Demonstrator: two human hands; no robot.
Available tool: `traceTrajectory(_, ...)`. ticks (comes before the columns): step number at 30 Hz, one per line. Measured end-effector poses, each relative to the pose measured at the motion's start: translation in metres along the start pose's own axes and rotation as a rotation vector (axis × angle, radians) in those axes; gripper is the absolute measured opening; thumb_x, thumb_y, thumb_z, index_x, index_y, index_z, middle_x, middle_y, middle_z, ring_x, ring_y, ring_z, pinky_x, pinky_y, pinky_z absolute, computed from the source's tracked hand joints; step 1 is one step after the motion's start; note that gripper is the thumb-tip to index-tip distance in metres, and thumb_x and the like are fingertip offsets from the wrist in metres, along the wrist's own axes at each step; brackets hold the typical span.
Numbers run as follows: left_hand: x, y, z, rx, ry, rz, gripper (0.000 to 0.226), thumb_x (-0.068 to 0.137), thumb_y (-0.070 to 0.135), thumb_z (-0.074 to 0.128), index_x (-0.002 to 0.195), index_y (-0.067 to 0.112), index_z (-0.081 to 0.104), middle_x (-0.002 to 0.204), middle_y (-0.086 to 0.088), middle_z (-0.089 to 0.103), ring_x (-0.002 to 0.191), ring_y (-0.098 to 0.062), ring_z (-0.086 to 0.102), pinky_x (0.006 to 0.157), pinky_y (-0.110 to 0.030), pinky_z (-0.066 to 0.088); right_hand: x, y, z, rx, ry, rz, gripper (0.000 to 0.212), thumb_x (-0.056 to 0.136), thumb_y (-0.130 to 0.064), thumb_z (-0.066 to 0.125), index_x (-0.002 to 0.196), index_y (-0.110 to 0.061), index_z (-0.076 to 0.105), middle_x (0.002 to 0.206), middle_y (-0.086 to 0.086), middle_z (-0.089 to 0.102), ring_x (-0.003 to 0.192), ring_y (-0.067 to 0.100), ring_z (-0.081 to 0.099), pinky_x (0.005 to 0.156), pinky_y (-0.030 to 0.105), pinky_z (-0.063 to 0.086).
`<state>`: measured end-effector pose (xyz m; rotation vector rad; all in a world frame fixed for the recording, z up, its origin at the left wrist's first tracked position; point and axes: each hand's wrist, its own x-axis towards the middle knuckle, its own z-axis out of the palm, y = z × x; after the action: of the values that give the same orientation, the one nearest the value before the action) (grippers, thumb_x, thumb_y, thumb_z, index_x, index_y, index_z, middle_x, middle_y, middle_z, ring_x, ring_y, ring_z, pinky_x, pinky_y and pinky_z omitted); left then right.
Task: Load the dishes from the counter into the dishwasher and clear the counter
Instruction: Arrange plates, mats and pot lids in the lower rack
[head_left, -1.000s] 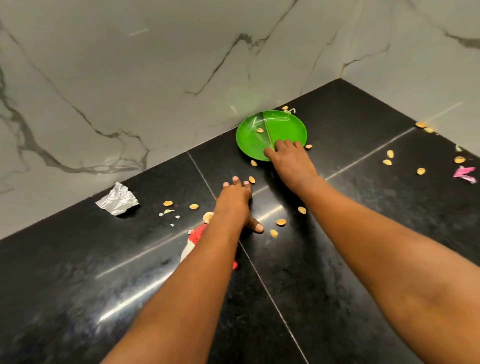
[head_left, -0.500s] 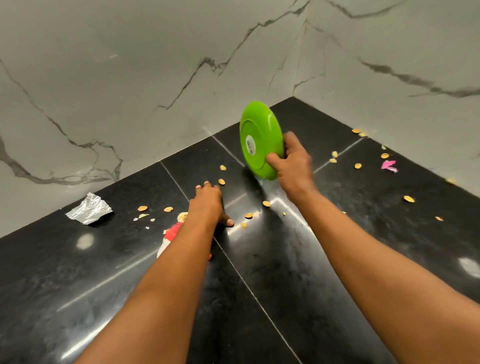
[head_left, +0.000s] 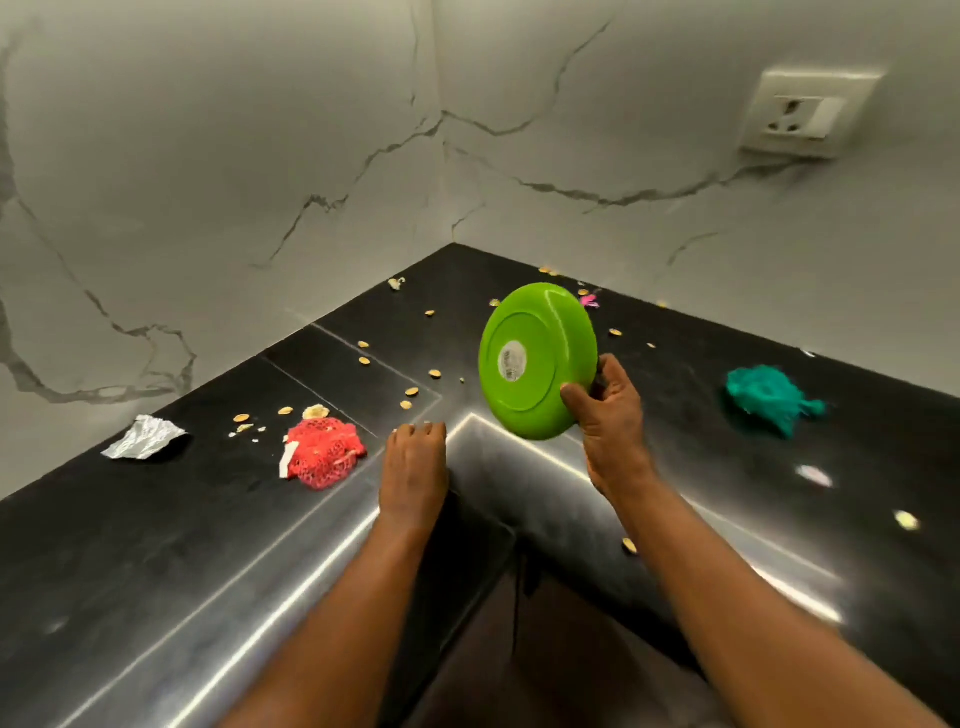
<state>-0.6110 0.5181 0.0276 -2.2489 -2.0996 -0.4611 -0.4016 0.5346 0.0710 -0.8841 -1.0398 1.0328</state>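
My right hand grips the lower right rim of a green plastic plate, held tilted on edge above the black counter, its underside with a white sticker facing me. My left hand rests palm down on the counter near its inner corner edge, fingers straight, holding nothing. The plate's inside faces away and is hidden.
Crumbs and seed husks are scattered over the counter. A red mesh scrap, crumpled foil, a teal crumpled net and a pink scrap lie around. Marble walls meet behind; a wall socket is upper right.
My right hand lifted the plate off the counter, tipped it on edge and carried it toward me. My left hand slid back to the counter's edge. The view pulled back.
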Motion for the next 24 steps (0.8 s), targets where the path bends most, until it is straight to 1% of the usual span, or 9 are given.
traceTrajectory(2,-0.033,0.016,-0.005,-0.043,0.014,0.054,0.019,0.066,-0.004,0.058,0.074,0.013,0.056,0.076,-0.013,0.063,0.077,-0.036,0.056,0.065,-0.040,0.043,-0.045,-0.024,-0.017,-0.027,-0.054,-0.022,0.042,0.061,-0.023,0.081,0.087,-0.016,0.049,0.079,0.005,0.053,0.075,0.018,0.048,0.066,0.029,0.042)
traceTrajectory(4,-0.071,0.034,-0.008,-0.050,0.062,0.138,0.013,0.070,0.003,0.058,0.078,0.013,0.058,0.076,-0.012,0.063,0.076,-0.036,0.056,0.064,-0.039,0.043,-0.099,-0.047,-0.035,-0.046,-0.084,-0.041,0.053,0.059,-0.035,0.085,0.091,-0.013,0.050,0.078,-0.005,0.061,0.073,0.008,0.054,0.065,0.021,0.046)
traceTrajectory(6,-0.112,0.055,-0.010,-0.049,0.125,0.213,0.010,0.074,0.009,0.063,0.079,0.013,0.057,0.074,-0.010,0.059,0.071,-0.034,0.055,0.060,-0.038,0.043,-0.154,-0.063,-0.055,-0.106,-0.050,-0.043,0.043,0.064,-0.028,0.081,0.088,-0.013,0.048,0.073,0.001,0.056,0.067,0.011,0.049,0.060,0.021,0.043)
traceTrajectory(9,-0.168,0.081,-0.004,-0.060,0.173,0.312,0.010,0.081,0.015,0.048,0.086,0.013,0.055,0.079,-0.011,0.056,0.074,-0.033,0.054,0.065,-0.040,0.043,-0.234,-0.074,-0.086,-0.229,0.042,-0.006,0.026,0.073,-0.015,0.071,0.087,-0.012,0.049,0.075,0.013,0.050,0.068,0.019,0.041,0.057,0.030,0.037)
traceTrajectory(12,-0.229,0.112,0.014,-0.049,0.093,0.370,0.018,0.076,0.002,0.052,0.092,0.011,0.054,0.084,-0.012,0.052,0.077,-0.035,0.051,0.069,-0.043,0.043,-0.323,-0.078,-0.118,-0.297,0.210,0.056,0.024,0.071,-0.014,0.068,0.087,-0.006,0.051,0.074,0.009,0.051,0.067,0.015,0.042,0.059,0.030,0.037)
traceTrajectory(15,-0.296,0.151,0.041,-0.103,-0.063,0.361,0.024,0.076,-0.004,0.061,0.097,0.006,0.055,0.089,-0.015,0.053,0.080,-0.037,0.052,0.069,-0.045,0.043,-0.419,-0.082,-0.149,-0.394,0.401,0.147,0.021,0.069,-0.022,0.066,0.079,-0.011,0.051,0.066,-0.011,0.050,0.062,0.003,0.042,0.056,0.023,0.038)
traceTrajectory(17,-0.337,0.174,0.057,-0.100,-0.215,0.352,0.026,0.078,-0.005,0.060,0.102,0.002,0.056,0.093,-0.018,0.055,0.082,-0.039,0.054,0.069,-0.046,0.045,-0.474,-0.082,-0.167,-0.469,0.496,0.207,0.018,0.070,-0.022,0.064,0.075,-0.015,0.048,0.062,-0.010,0.045,0.058,0.001,0.037,0.053,0.021,0.035)
traceTrajectory(21,-0.431,0.233,0.098,-0.035,-0.521,0.498,0.029,0.087,-0.002,0.051,0.115,0.000,0.055,0.108,-0.022,0.056,0.094,-0.041,0.056,0.076,-0.047,0.046,-0.582,-0.081,-0.220,-0.598,0.685,0.365,0.017,0.068,-0.033,0.059,0.078,-0.025,0.048,0.062,0.000,0.045,0.058,0.007,0.040,0.056,0.038,0.041)
traceTrajectory(24,-0.499,0.273,0.134,0.001,-0.706,0.584,0.031,0.092,0.006,0.052,0.122,0.002,0.052,0.118,-0.021,0.054,0.104,-0.038,0.055,0.083,-0.046,0.046,-0.654,-0.082,-0.261,-0.663,0.827,0.473,0.016,0.066,-0.030,0.059,0.078,-0.025,0.049,0.064,-0.006,0.049,0.055,0.003,0.040,0.056,0.029,0.042)
